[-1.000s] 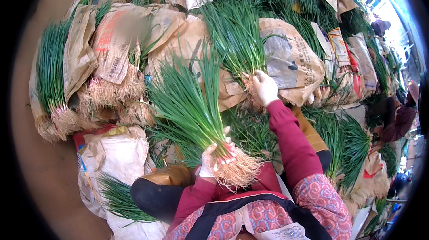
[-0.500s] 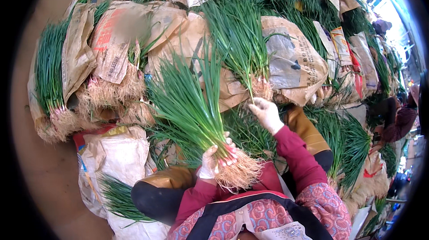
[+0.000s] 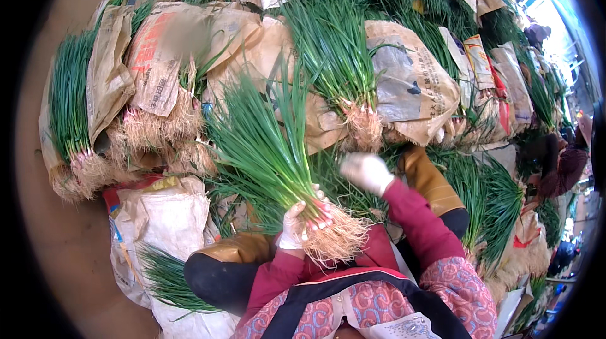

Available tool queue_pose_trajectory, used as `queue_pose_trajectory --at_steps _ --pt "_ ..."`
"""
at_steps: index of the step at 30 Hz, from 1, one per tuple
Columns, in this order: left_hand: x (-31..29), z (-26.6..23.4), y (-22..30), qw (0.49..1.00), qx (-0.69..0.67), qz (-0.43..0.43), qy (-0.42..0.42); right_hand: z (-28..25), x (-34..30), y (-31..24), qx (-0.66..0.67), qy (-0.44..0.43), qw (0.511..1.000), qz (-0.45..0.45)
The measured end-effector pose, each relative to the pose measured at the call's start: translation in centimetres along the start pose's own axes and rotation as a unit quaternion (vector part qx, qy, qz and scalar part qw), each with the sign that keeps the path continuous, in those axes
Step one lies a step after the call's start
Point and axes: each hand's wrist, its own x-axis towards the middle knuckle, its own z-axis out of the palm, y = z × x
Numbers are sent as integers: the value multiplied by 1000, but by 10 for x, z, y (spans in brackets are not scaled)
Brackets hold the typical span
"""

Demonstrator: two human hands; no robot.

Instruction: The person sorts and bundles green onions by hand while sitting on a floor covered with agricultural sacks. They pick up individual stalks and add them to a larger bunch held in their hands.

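Heaps of green onions wrapped in worn brown sacks (image 3: 404, 80) cover the ground ahead of a seated person, leaves fanning upward and pale roots facing the camera. A white sack (image 3: 158, 225) lies at the person's left, with more green leaves spilling beside it. Just ahead of the knees, one loose bundle of green onions (image 3: 265, 149) stands tilted, its leaves spreading up and to the left and its tangled straw-coloured roots hanging low near the lap. The gloved left hand (image 3: 302, 224) is wrapped tight around the bundle's neck, right above the roots, fingers curled over the stalks. The gloved right hand (image 3: 367, 172) hovers to the right of the bundle and slightly higher, apart from it, over loose greens; it is blurred, and whether its fingers are spread or curled cannot be told. Tan boots (image 3: 429, 178) flank the bundle.
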Motion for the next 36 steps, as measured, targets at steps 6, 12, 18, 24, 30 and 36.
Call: queue_pose_trajectory --at_steps 6,12,18,24,30,36 --pt "5 -1 -3 1000 -11 -15 4 -42 99 78 -87 84 880 459" --pt "5 4 -1 1000 0 -21 19 -40 91 88 153 194 880 405" --pt "4 2 -3 1000 20 -11 15 -6 30 36 494 255 765 326" --pt "3 -4 0 1000 30 1 8 -67 28 1 575 158 744 301" --pt "0 13 -2 998 33 4 55 -62 9 -32 444 138 816 344" --pt "4 -6 0 993 99 -60 -35 -15 -24 -104 551 -30 791 263"
